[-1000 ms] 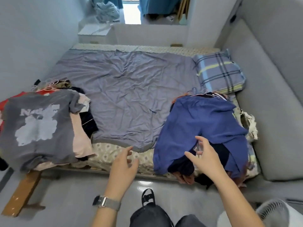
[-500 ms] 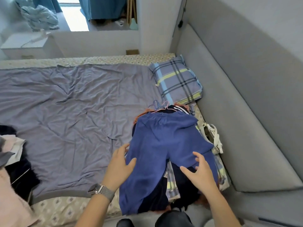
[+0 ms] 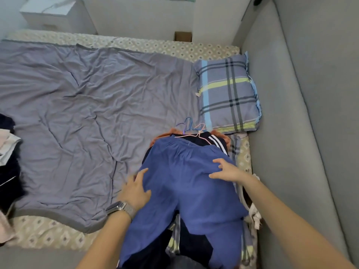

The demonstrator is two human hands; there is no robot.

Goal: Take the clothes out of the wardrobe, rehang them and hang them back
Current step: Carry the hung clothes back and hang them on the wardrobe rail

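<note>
Blue trousers (image 3: 186, 183) lie waistband away from the person, atop the pile. Left hand (image 3: 136, 189) and right hand (image 3: 227, 169) rest spread-fingered on its 2 flanks, gripping nothing.

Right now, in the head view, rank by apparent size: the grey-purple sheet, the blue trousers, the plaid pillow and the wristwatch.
1. Grey-purple sheet, largest.
2. Blue trousers, though they lie nearer the camera, which inflates them.
3. Plaid pillow, clearly less area than the trousers.
4. Wristwatch, smallest by far.
</note>
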